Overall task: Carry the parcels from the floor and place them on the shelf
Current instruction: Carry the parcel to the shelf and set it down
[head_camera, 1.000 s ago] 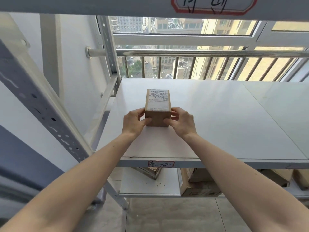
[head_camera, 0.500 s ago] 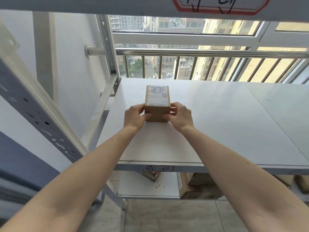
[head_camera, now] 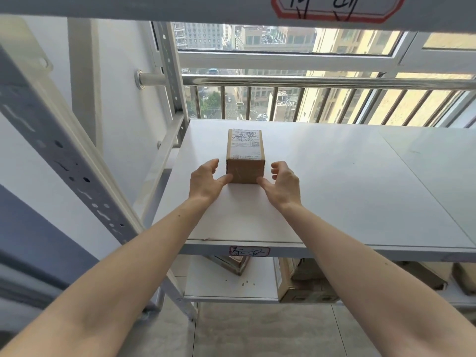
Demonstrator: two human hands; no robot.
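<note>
A small brown cardboard parcel (head_camera: 245, 155) with a white shipping label on top rests on the white shelf board (head_camera: 334, 181), near its left side. My left hand (head_camera: 206, 181) is just left of the parcel, fingers spread apart, only the thumb tip near the box's front lower corner. My right hand (head_camera: 282, 185) mirrors it on the right, fingers curled off the box and thumb tip at the front corner. Neither hand holds the parcel.
Perforated grey uprights (head_camera: 64, 161) frame the rack at left. A lower shelf (head_camera: 226, 287) carries several cardboard boxes (head_camera: 304, 284). Behind the shelf is a window with a steel railing (head_camera: 309, 82). An upper shelf edge (head_camera: 180, 9) crosses overhead. Tiled floor lies below.
The parcel was pushed farther back on the shelf, then both hands let go and drew their fingers away from its sides.
</note>
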